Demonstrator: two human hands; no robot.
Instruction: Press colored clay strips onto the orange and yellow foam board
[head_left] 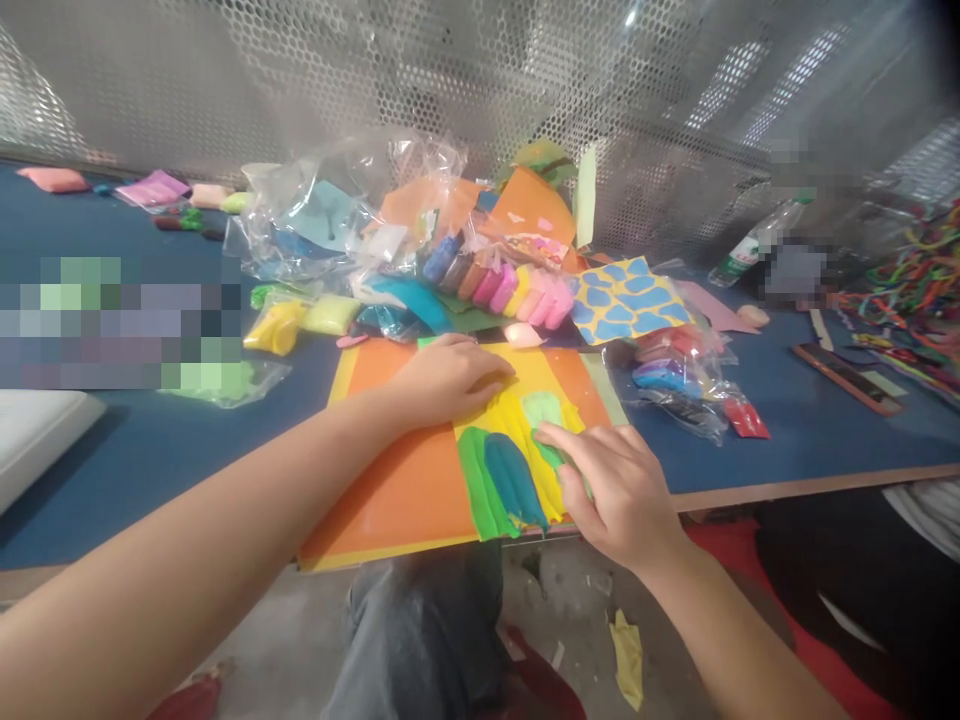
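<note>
An orange sheet with yellow edges lies at the table's front edge. Spread on its right part is soft modelling clay: a yellow layer, a bright green strip, a dark teal patch and a pale green patch. My left hand rests flat on the upper part of the sheet, fingers stretched to the right, holding nothing. Over the right side, my right hand touches the clay with its index fingertip just below the pale green patch. Its thumb stands apart, and its palm side is hidden.
Behind the sheet lie clay packs, a yellow bag, clear plastic wrapping and a blue-patterned yellow card. A bottle, a reddish-brown strip and colourful cords are at right. A metal mesh closes the back.
</note>
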